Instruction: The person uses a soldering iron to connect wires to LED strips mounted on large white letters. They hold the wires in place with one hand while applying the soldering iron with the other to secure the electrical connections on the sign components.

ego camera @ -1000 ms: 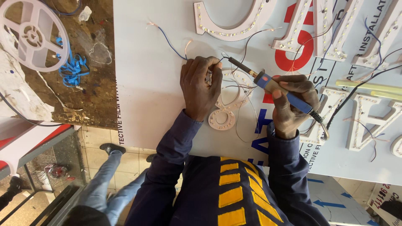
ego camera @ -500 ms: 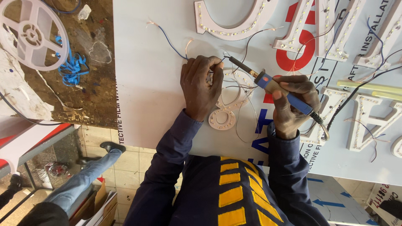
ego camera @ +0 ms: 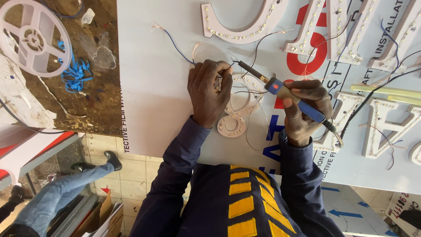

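The fingers of the left hand (ego camera: 209,90) are bent down and pinched close together on thin wires (ego camera: 182,53) at the top of a small white sign letter (ego camera: 239,109), pressing them onto the white board (ego camera: 153,96). The fingers of the right hand (ego camera: 307,109) are curled tight around the blue handle of a soldering iron (ego camera: 280,89), and its dark metal tip points at the spot under the left fingertips. The wires look very light and bendy, so they would likely spring away unless pinched near their bare ends. The iron looks stiff and light, and its metal end is probably hot, so the blue handle is the safe place to hold it. The small letter has rows of tiny lights and looks like thin plastic that could crack, so its flat edges seem best for holding. Around it lie bigger white letters (ego camera: 245,22) with lights. A white reel (ego camera: 33,39) and a blue tangle (ego camera: 75,72) sit on the brown bench to the left. Another person's leg (ego camera: 66,188) shows below.
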